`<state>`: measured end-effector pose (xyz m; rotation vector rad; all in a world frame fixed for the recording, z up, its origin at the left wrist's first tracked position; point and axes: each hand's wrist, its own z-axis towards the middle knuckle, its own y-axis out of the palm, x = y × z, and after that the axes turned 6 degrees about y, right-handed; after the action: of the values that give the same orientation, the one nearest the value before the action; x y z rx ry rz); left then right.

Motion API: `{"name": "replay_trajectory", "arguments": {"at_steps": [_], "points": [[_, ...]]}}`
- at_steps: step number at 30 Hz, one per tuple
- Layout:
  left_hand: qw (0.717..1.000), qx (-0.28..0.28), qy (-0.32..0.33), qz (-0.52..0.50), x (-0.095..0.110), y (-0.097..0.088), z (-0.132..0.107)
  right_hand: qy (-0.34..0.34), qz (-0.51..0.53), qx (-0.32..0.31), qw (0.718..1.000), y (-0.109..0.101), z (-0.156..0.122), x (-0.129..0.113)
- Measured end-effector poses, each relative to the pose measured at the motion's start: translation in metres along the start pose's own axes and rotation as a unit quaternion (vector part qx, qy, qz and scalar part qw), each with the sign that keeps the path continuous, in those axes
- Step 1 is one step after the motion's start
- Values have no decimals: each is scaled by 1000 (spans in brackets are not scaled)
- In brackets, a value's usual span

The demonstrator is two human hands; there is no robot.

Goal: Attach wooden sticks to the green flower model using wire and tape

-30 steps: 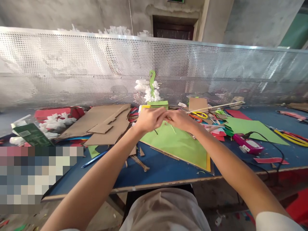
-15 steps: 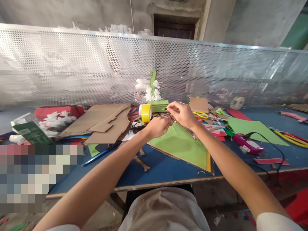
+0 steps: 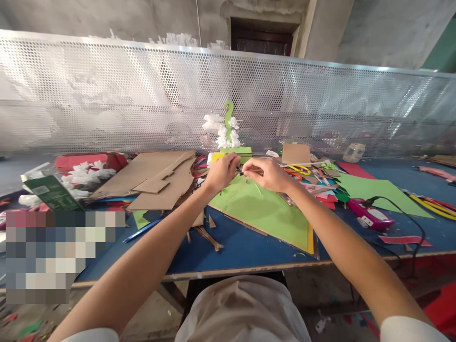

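Both hands are close together above the green sheet (image 3: pixel 263 213) in the middle of the table. My left hand (image 3: pixel 223 172) is closed with its fingers curled; what it holds is hidden. My right hand (image 3: pixel 265 173) pinches at a small dark bit near its fingertips, too small to name. Behind my left hand, the yellow tape roll (image 3: pixel 218 156) is mostly covered. Just beyond the hands lies a green block (image 3: pixel 240 152). Farther back stands a green curved stem with white paper flowers (image 3: pixel 228 135).
Brown cardboard (image 3: pixel 156 178) lies left of the hands, with a blue pen (image 3: pixel 142 231) in front. To the right are paper scraps, yellow-handled scissors (image 3: pixel 298 169) and a purple power socket (image 3: pixel 370 216) with a black cord. A perforated metal screen (image 3: pixel 142 95) runs along the back.
My left hand has risen and moved slightly left and away from me, now covering most of the tape roll. My right hand has turned lower, fingertips pointing left.
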<state>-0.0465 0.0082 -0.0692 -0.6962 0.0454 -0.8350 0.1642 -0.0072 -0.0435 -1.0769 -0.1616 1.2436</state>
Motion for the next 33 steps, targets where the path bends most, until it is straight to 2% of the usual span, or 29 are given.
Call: {"name": "replay_trajectory", "arguments": {"at_steps": [3,5,7,11,15,20,22,24,28,31,33], "points": [[995,-89,27,-43,-1,19,-7,12,20,61,998,-2,0,3],[985,-144,75,-61,7,26,-11,11,-5,99,995,-3,1,7],[973,-184,132,-49,18,27,-14,6,-33,127,991,-4,2,12],[942,-240,230,58,42,16,-17,2,-59,149,987,-4,4,19],[911,-237,314,120,56,7,-17,-10,-91,153,984,-4,5,26],[902,-199,363,123,46,-2,-11,-28,-132,134,982,-3,5,27],[915,-174,349,101,38,-7,-8,-26,-136,117,983,-4,4,26],[941,-131,308,57,32,-13,-5,-29,-139,97,985,-4,4,24],[986,-15,155,-55,28,-22,1,-24,-126,72,989,-2,4,20],[993,30,50,-107,21,-21,5,-13,-81,61,995,-1,4,18],[989,44,13,-139,12,-18,7,3,-52,52,997,-1,3,16]]}}
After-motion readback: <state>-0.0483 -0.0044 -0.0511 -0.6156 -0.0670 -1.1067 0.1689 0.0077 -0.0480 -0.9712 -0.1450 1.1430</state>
